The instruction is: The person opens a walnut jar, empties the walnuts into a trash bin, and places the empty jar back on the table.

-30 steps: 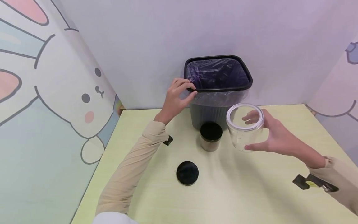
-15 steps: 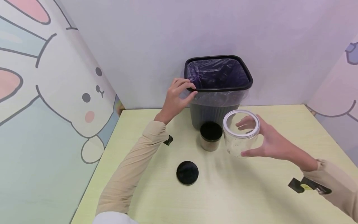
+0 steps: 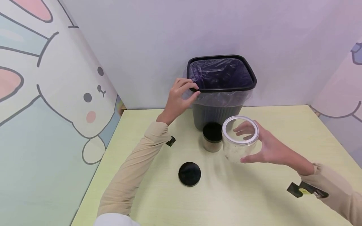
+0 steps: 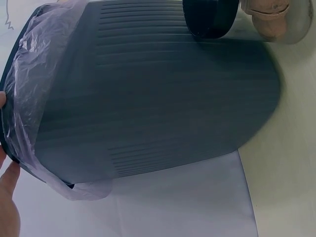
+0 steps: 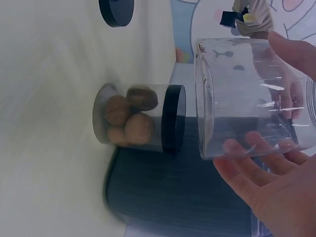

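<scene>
My left hand (image 3: 178, 99) pinches the near left corner of a dark trash bin's (image 3: 207, 113) rim, over the plastic bag (image 4: 37, 74) lining it. In my right hand (image 3: 267, 149) is a clear, uncovered jar (image 3: 236, 152), gripped around its side and held above the table with its mouth up. Small brown crumbs cling near its base in the right wrist view. A second jar (image 5: 160, 131), closed with a black lid, stands against the bin's front and contains several walnuts (image 5: 139, 128). The held jar partly overlaps it in the head view.
A loose black lid (image 3: 189, 174) lies flat on the pale yellow table (image 3: 158, 194), nearer to me than the closed jar. Behind the bin rises a plain wall (image 3: 147, 47). A rabbit-painted panel (image 3: 62, 103) borders the left side.
My right hand has lowered the clear jar and brought it left and nearer to me, in front of the closed jar. My left hand stays on the bin's rim.
</scene>
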`<state>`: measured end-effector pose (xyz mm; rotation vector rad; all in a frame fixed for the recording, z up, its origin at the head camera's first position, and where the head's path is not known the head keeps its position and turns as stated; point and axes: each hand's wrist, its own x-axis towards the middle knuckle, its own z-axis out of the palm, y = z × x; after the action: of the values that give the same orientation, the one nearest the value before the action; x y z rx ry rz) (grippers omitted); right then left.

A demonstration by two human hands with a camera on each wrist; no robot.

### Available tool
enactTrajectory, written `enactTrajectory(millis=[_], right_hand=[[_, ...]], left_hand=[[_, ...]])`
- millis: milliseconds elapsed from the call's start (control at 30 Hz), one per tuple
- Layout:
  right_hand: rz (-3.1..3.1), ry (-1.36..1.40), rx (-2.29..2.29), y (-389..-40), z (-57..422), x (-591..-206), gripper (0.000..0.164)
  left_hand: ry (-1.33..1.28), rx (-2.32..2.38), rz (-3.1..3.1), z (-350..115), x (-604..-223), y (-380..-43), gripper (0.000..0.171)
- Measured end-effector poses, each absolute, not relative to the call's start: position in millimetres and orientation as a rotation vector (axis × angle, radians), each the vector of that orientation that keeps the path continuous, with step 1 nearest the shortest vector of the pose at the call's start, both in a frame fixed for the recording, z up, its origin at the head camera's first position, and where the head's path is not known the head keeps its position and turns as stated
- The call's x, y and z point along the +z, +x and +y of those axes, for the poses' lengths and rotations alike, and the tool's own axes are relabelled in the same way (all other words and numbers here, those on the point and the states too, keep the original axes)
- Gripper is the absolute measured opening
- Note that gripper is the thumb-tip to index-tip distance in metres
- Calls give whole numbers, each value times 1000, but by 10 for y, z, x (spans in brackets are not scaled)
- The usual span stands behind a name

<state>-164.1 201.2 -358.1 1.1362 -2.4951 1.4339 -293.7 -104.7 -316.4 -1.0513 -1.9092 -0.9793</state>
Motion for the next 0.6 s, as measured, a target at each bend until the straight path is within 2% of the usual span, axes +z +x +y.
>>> enactTrajectory(millis=[600], right_hand=[[-2529,1121,1621,-1575,1882,-3801,93]], left_hand=[[-1050,-987,-1899,-1057,-3182,-2951,9]])
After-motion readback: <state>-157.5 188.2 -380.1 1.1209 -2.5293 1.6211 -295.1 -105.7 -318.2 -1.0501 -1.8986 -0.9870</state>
